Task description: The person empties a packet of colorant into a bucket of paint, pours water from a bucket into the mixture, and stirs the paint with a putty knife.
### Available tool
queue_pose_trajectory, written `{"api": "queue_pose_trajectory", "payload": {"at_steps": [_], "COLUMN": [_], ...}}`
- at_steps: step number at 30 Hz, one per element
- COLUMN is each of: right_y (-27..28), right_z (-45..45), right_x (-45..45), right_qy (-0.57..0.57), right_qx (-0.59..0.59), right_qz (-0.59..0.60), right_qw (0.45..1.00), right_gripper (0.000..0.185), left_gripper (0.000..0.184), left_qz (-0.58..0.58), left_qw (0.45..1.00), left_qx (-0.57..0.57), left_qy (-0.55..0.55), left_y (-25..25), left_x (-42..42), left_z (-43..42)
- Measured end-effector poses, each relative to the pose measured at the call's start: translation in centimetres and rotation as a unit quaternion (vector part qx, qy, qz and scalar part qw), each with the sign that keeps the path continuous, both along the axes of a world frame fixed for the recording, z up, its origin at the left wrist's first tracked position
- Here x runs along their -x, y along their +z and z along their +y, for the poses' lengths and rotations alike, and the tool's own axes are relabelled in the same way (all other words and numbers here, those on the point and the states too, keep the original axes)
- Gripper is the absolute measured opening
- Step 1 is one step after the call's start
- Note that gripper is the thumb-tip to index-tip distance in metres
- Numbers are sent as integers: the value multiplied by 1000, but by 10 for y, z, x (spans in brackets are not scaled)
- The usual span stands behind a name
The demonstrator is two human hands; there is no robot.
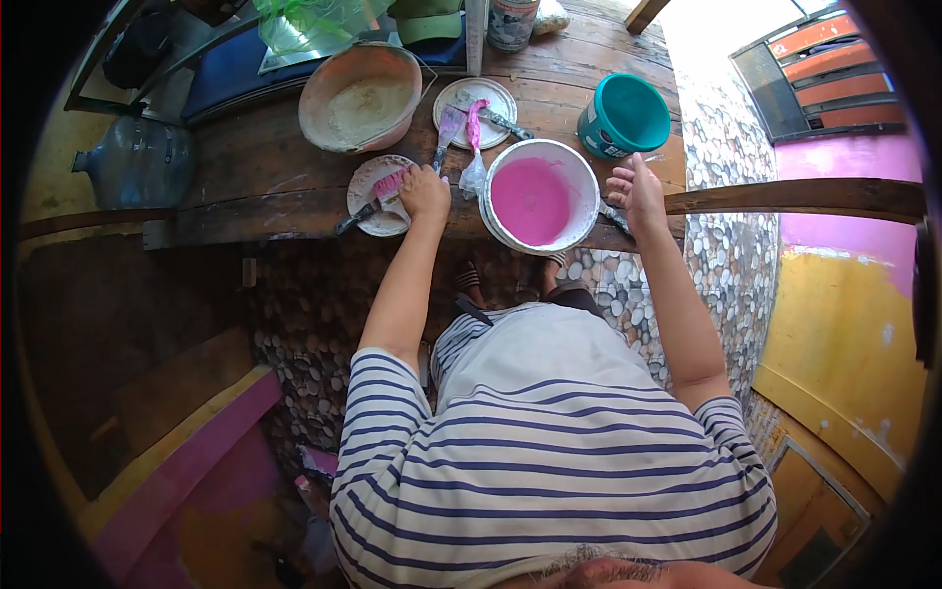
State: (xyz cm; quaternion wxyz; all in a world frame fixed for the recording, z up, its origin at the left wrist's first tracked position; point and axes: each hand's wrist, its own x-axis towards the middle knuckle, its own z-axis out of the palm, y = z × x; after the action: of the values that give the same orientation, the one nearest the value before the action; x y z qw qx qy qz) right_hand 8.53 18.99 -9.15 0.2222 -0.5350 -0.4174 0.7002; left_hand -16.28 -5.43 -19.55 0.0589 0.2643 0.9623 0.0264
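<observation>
My left hand is at the table's near edge, fingers curled down beside a paintbrush with pink bristles. The brush lies across a stained white lid. A scraper with a pinkish blade points its dark handle towards these fingers; whether they grip it is hidden. My right hand hangs with fingers apart between a white bucket of pink paint and a teal bucket, holding nothing. Below its fingers shows part of a dark-handled tool.
Beyond the lid stands a tub of pale powdery material. A second lid carries a pink-smeared tool. A large water bottle is at the left, a wooden rail at the right. A cap lies at the back.
</observation>
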Motion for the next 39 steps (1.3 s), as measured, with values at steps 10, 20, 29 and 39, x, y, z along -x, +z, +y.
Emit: {"api": "queue_pose_trajectory", "payload": {"at_steps": [10, 20, 29, 39], "right_y": [41, 68, 73, 111], "right_z": [-32, -65, -134, -95], "right_x": [-11, 9, 45, 34], "right_qy": [40, 139, 336, 224], "right_qx": [-73, -176, -222, -148], "right_qz": [39, 62, 37, -10], "right_qw": [996, 973, 914, 963], "right_gripper": [34, 30, 30, 34], "left_gripper": [39, 59, 33, 24], "left_qz": [-13, -194, -375, -361], "left_qw": [1000, 932, 762, 793], "left_qx": [20, -296, -525, -465], "left_qy": [6, 82, 56, -156], "left_y": [13, 4, 142, 183], "left_x": [16, 14, -106, -118], "left_z": [14, -19, -10, -8]}}
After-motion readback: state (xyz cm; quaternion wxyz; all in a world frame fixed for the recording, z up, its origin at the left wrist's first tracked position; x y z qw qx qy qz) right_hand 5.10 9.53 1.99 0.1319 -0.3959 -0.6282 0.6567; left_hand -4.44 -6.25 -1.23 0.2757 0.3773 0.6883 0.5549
